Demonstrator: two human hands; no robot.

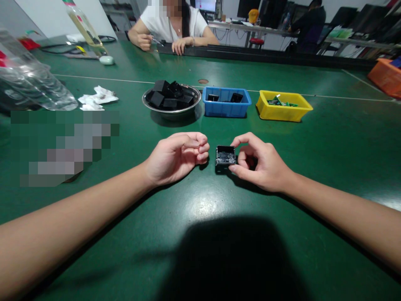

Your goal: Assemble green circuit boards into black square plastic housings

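My right hand [261, 165] grips a small black open plastic housing [226, 156] by its right side, thumb below and index finger above. The open face of the housing is turned toward me, and raised details show inside it. Left of the housing, a small gap away, is my left hand [180, 156], palm turned inward. Its thumb and fingertips are closed in a pinch; whatever may be between them is too small to make out. Beyond both hands stand a metal bowl [171, 111] of black box-shaped parts [170, 102], a blue bin [227, 109] and a yellow bin [282, 113].
The blue bin holds black pieces, the yellow one green circuit boards [283, 103]. Crumpled tissue [98, 98] and clear plastic bottles [40, 79] lie at the left. An orange bin [387, 77] stands far right. A person [175, 25] sits across the green table [125, 234].
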